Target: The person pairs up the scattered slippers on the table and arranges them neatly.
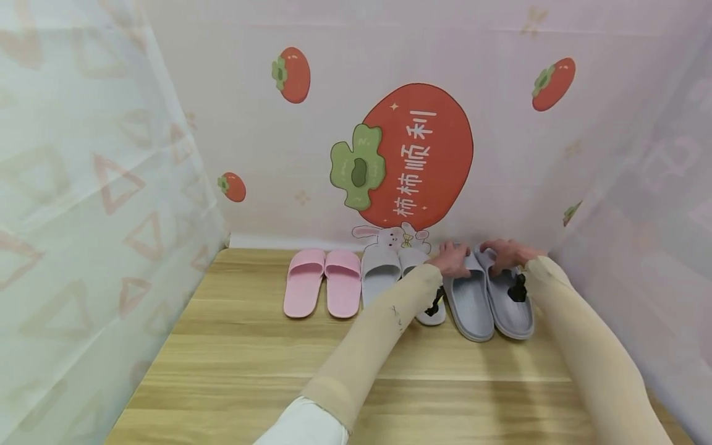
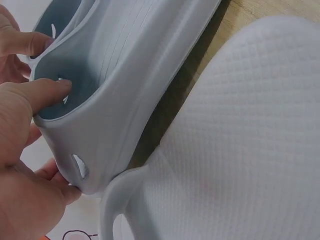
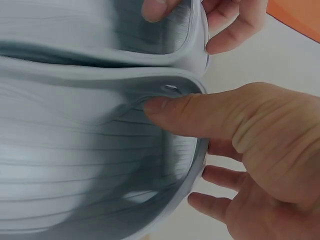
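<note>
A pair of blue-grey slippers lies at the right end of the row, toes to the wall. My left hand [image 1: 452, 261] grips the left slipper [image 1: 470, 306] at its toe end. In the left wrist view its thumb [image 2: 47, 93] is inside the opening and fingers curl outside. My right hand [image 1: 507, 254] holds the right slipper [image 1: 512, 315] the same way; in the right wrist view the thumb [image 3: 185, 114] presses inside and fingers wrap the rim. Left of them is a paler grey-white pair [image 1: 381, 277], partly hidden by my left forearm.
A pink pair of slippers [image 1: 303, 290] stands at the left of the row. All rest on a wooden tabletop [image 1: 239, 371]. A printed cloth wall [image 1: 250, 111] rises right behind the toes, with further cloth walls on the left and right sides.
</note>
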`<action>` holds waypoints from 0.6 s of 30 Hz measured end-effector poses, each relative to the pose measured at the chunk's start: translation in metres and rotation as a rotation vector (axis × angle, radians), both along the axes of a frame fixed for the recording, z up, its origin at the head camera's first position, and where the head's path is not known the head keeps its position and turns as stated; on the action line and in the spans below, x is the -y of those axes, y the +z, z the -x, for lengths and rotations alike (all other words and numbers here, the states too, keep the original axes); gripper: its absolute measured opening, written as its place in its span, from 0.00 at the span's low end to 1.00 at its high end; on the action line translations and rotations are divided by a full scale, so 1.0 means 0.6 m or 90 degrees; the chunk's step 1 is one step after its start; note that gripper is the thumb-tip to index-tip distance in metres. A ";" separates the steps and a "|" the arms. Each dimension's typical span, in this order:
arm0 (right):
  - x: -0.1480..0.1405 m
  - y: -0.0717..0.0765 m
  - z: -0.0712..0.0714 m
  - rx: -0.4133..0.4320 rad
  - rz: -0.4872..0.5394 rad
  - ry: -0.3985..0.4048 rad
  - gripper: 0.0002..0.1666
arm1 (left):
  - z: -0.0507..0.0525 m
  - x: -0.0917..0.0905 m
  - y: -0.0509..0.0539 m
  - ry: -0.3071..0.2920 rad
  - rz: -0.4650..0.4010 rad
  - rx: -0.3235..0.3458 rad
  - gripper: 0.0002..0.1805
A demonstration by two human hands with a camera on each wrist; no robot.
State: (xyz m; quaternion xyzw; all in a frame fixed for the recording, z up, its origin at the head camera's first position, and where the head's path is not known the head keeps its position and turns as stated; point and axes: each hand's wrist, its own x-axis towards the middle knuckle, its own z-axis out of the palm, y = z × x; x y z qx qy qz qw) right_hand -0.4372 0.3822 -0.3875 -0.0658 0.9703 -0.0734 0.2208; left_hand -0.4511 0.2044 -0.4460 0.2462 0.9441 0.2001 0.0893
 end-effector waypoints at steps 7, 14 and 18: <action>0.005 -0.019 0.005 0.013 0.017 -0.014 0.41 | -0.002 -0.001 -0.011 0.013 0.032 -0.030 0.30; 0.003 -0.030 0.007 0.007 0.023 -0.014 0.42 | -0.004 0.000 -0.021 0.007 0.058 -0.061 0.32; 0.003 -0.038 0.011 0.013 0.020 -0.008 0.41 | -0.006 0.013 -0.022 -0.012 0.056 -0.038 0.30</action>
